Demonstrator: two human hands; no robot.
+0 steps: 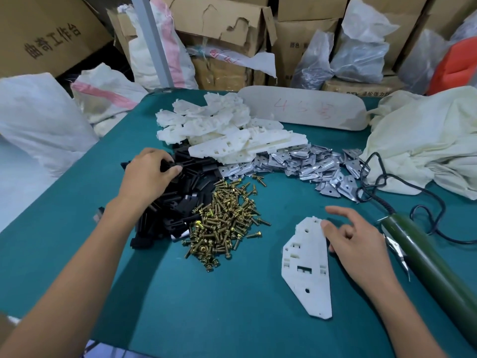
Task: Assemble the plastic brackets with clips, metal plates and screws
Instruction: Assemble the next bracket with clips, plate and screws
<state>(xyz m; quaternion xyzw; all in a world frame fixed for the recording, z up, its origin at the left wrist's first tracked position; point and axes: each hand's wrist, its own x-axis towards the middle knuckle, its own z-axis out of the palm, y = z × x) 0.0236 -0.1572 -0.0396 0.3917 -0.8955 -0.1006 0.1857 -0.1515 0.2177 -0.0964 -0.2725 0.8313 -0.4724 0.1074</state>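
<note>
One white plastic bracket (307,270) lies flat on the green table (232,306) in front of me. My right hand (358,244) rests at its right edge, thumb touching the bracket's top, fingers loosely spread. My left hand (147,174) reaches into the pile of black clips (178,202) and pinches one black clip (171,165) between thumb and fingers. Brass screws (224,223) lie heaped in the middle. Metal plates (304,164) spread behind them, and a heap of white brackets (222,127) sits further back.
A green electric screwdriver (426,259) with a black cord (374,182) lies at the right. A cream cloth bag (428,140) and a grey board (304,109) sit at the back right. Sacks and cardboard boxes (219,27) ring the table.
</note>
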